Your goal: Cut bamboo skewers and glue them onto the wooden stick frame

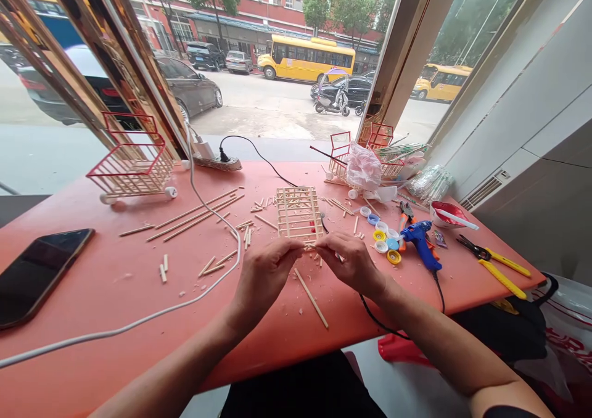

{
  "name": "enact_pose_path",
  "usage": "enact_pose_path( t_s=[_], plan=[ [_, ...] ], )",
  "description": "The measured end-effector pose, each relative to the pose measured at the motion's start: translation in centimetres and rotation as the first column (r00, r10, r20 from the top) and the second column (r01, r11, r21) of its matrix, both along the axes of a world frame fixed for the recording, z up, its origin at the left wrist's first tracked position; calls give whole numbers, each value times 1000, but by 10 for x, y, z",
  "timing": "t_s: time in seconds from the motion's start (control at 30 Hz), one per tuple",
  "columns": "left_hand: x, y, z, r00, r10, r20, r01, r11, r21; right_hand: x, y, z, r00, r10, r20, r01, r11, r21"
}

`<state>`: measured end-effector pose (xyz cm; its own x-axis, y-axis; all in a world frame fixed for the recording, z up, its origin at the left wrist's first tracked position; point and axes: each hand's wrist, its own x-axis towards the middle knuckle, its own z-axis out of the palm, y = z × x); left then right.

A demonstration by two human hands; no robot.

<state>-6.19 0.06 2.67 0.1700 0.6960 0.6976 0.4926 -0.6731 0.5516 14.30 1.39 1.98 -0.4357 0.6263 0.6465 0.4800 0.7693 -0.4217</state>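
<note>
jointly, our left hand (pixel 268 267) and right hand (pixel 350 261) pinch the near end of the wooden stick frame (pixel 299 214).

The left hand (pixel 271 270) and right hand (pixel 350 261) cover the near end of the stick frame (pixel 298 215), and what lies between them is too small to tell. The left forearm (pixel 171 356) and the dark right sleeve (pixel 515 412) are cut by the bottom edge. The left edge cuts off the phone (pixel 41 276) and the white cable (pixel 152 316). A crumpled plastic bag (pixel 364 166) hides part of the red-trimmed cart (pixel 340 151) behind it, and the glue gun (pixel 420 243) covers part of the orange-handled pliers (pixel 404 222). The black cord (pixel 439 291) drops out of sight past the edge of the table (pixel 259 325). Print on the small packet (pixel 439 239) is too small to read.
</note>
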Motion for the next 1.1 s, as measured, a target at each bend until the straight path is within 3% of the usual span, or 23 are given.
enact_pose_path(
  t_s=[1.1],
  plan=[
    [-1, -1, 0, 1000, 10, -26, -12, 998, -59, -1, 3, -3, 1000, -30, 4, 30, 999, -24]
  ],
)
